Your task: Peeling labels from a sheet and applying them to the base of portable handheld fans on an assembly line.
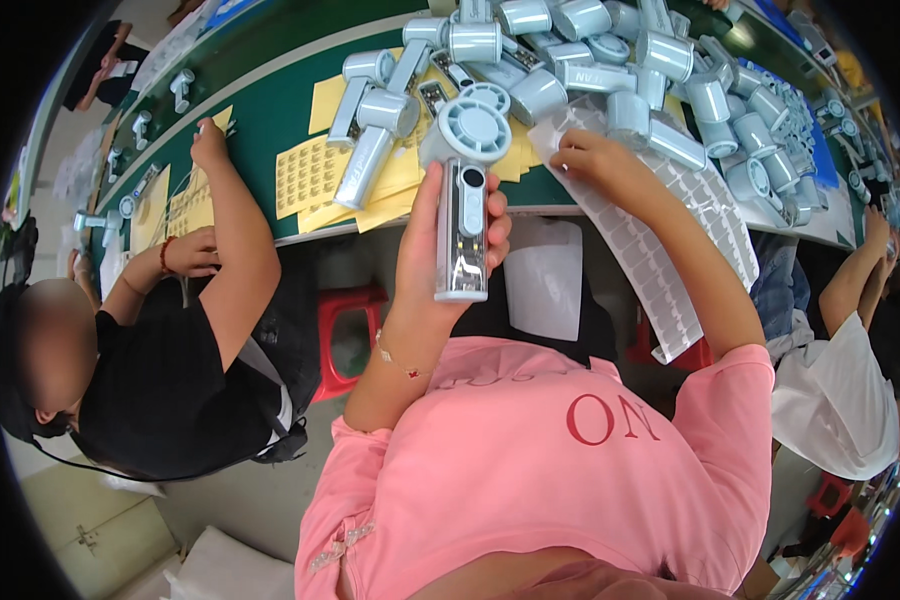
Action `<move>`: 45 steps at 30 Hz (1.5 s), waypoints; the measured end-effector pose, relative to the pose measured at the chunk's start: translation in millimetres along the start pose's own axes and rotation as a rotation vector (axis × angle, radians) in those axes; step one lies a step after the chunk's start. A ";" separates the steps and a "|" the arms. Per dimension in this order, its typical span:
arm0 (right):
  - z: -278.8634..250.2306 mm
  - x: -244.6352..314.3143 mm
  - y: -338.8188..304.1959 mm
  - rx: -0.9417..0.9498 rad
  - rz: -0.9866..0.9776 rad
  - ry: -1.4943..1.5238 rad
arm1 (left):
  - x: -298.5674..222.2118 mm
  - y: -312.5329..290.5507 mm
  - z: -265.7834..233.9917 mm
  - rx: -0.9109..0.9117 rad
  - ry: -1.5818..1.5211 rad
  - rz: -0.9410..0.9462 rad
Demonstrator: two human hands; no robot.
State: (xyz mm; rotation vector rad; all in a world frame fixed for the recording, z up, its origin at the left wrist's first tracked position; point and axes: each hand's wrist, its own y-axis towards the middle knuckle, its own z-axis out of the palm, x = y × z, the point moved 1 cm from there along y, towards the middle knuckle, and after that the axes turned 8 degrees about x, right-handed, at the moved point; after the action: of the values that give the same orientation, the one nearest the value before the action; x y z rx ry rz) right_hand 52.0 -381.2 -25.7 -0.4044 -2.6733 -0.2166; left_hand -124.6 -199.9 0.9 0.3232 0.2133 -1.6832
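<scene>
The left hand [420, 238] is gripping a pale-blue handheld fan [461, 225] by its handle, button panel facing up. To the fan's right, the right hand [607, 170] is bending its fingers narrowly over the upper end of a pale die-cut sheet [650, 270]; whether it is pinching anything, I cannot tell. Beyond the fan, the desk [265, 125] is carrying a heap of similar fans [668, 55], while yellow sheets [310, 178] are lying to its left. Good handling probably means keeping the fan steady, leaving its panel uncovered, and keeping the right fingertips light, avoiding creases
</scene>
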 end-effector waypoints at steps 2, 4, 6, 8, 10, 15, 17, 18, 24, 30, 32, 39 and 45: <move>-2.0 -1.2 5.5 0.050 -0.060 -0.173 | -1.9 -2.2 -0.7 -0.043 -0.026 0.013; -3.6 2.3 8.7 0.100 -0.049 -0.262 | -5.4 -4.1 -0.1 -0.052 -0.012 0.029; -8.3 5.1 13.7 0.149 -0.024 -0.229 | -9.7 -5.0 1.3 -0.033 -0.003 0.058; -11.2 7.6 17.1 0.195 -0.001 -0.214 | -14.2 -6.7 2.2 -0.015 -0.009 0.077; -11.2 8.6 16.7 0.217 0.020 -0.219 | -18.2 -9.9 2.2 -0.003 0.007 0.108; -4.9 8.0 5.1 0.068 -0.076 -0.136 | -24.8 -14.4 -1.1 -0.024 -0.024 0.142; -2.5 6.6 2.3 0.068 -0.037 -0.180 | -26.7 -13.1 -2.0 -0.019 -0.032 0.145; -2.6 6.0 2.0 0.069 -0.040 -0.152 | -27.2 -12.2 -1.8 -0.028 -0.032 0.143; -12.5 5.2 -4.6 -0.069 -0.043 -0.024 | -30.9 -11.3 3.7 -0.121 0.066 0.173; -7.7 17.6 -33.0 -0.509 -0.014 -0.163 | -47.3 -7.0 -1.2 -0.129 0.187 0.337; -5.2 28.4 -32.6 -0.515 -0.080 -0.302 | -51.8 -1.8 -4.5 -0.121 0.107 0.343; -25.2 103.8 -35.8 -0.850 0.021 0.383 | -50.3 0.2 -5.1 -0.096 0.028 0.408; 20.5 158.1 -35.6 -0.886 0.064 0.784 | -68.5 -9.5 -7.2 -0.303 1.004 0.293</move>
State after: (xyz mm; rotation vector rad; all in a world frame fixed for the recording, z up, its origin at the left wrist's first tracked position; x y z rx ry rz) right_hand -104.2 -371.4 21.2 -0.5141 -1.6707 -1.2577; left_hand -125.5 -132.2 16.5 0.9024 1.0917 -1.0550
